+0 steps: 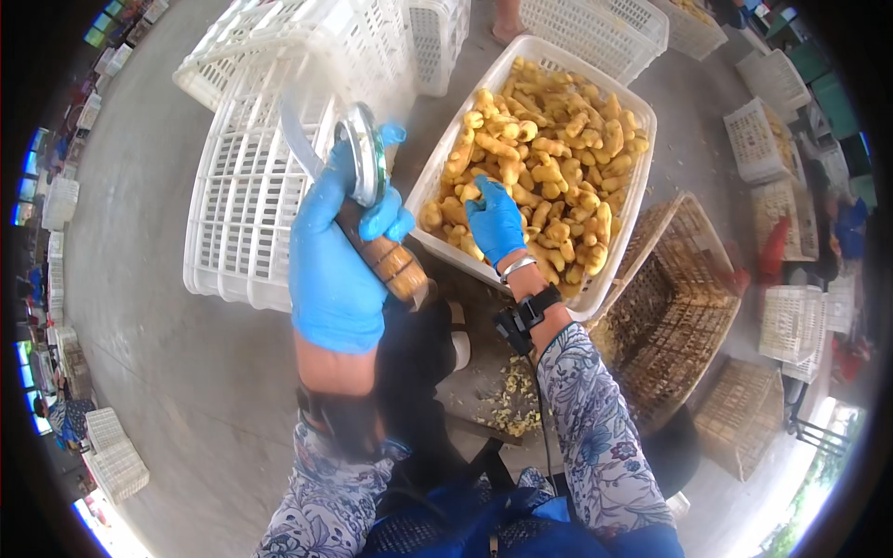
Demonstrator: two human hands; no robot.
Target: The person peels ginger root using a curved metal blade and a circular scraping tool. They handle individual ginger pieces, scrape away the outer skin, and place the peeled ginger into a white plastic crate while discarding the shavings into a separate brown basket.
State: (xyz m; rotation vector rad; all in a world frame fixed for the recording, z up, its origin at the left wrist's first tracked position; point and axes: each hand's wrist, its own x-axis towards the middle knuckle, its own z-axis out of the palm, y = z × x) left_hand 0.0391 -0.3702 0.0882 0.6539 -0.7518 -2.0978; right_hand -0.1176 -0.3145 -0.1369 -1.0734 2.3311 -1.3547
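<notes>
My left hand (335, 279), in a blue glove, is raised near the camera. It grips a knife with a worn wooden handle (394, 268) and a curved metal blade (298, 136). Against its fingers sits a round metal piece like a jar lid (363, 153), silver with a green edge. Also gloved in blue, my right hand (497, 223) reaches into a white plastic crate (645, 150) heaped with pieces of ginger root (558, 167). Its bent fingertips meet the ginger at the crate's near left side; whether they grasp a piece is hidden.
Upturned white crates (258, 195) stand left of the ginger. A dirty, tilted crate (670, 335) lies at the right, with ginger scraps (516, 401) on the floor near my feet. A person's bare foot (508, 31) shows beyond the ginger crate. Several crates line both sides.
</notes>
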